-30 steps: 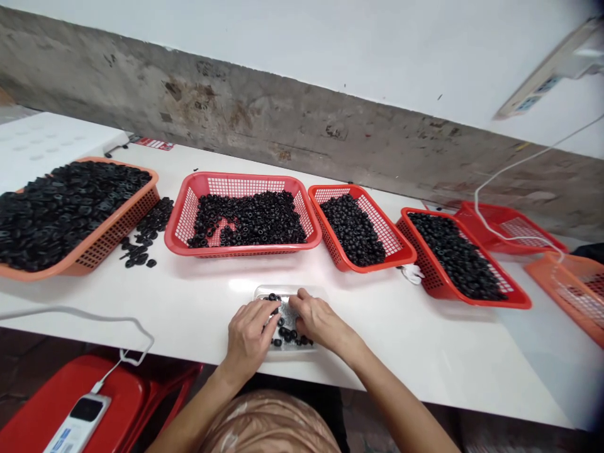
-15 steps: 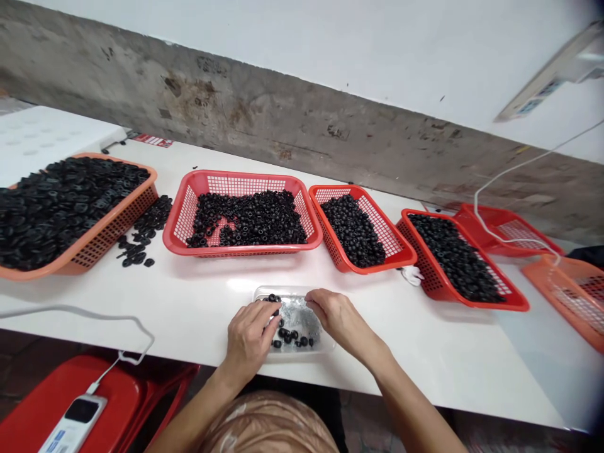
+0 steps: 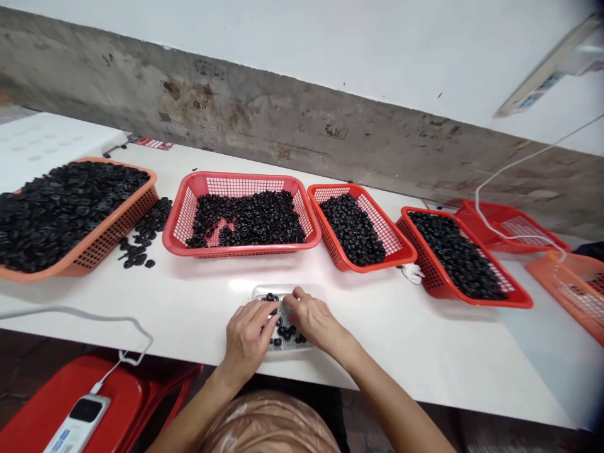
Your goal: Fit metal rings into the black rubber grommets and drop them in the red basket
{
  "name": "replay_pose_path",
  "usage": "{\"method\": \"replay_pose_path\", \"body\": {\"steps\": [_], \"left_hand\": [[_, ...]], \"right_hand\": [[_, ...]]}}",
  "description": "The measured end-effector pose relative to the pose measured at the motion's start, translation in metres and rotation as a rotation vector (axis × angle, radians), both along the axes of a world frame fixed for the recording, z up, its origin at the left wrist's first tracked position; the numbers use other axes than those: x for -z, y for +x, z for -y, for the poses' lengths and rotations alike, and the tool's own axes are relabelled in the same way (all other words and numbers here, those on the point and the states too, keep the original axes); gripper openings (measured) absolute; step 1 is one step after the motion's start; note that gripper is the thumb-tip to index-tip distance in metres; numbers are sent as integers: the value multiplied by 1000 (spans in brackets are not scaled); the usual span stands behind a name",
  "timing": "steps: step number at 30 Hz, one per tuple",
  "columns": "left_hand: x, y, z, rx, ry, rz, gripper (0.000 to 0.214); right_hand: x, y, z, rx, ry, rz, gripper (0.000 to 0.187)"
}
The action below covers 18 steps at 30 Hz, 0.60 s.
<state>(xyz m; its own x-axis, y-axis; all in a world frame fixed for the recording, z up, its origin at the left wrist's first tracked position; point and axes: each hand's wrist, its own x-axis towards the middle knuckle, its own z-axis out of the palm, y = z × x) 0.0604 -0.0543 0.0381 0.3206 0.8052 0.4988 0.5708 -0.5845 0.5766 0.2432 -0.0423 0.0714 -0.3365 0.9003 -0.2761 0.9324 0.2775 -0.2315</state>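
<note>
**Two hands at a clear tray of small black rings, near edge of bench**

Left hand and right hand lie knuckles-up over the clear tray, fingers curled narrow, tips close together among the black rings; whether either pinches a ring cannot be told. The tray sits on the bench, directly before the person. Handling, as judged: the rings are small and loose, so light fingertip work suits, with one hand steadying the tray. Around: a wide red basket behind the tray, apart from it; an orange basket far left with loose black parts beside it; a white cable along the near-left edge.
</note>
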Motion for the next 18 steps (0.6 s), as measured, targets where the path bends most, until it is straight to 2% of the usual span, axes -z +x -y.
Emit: {"method": "replay_pose_path", "body": {"steps": [5, 9, 13, 18], "left_hand": [[-1, 0, 0, -2, 0, -10, 20], [-2, 0, 0, -2, 6, -9, 19], [-1, 1, -1, 1, 2, -3, 20], [-1, 0, 0, -5, 0, -2, 20]], "right_hand": [[-3, 5, 0, -21, -28, -38, 25], [5, 7, 3, -10, -17, -116, 17], [10, 14, 6, 39, 38, -218, 23], [-6, 28, 9, 104, 117, -355, 36]]}}
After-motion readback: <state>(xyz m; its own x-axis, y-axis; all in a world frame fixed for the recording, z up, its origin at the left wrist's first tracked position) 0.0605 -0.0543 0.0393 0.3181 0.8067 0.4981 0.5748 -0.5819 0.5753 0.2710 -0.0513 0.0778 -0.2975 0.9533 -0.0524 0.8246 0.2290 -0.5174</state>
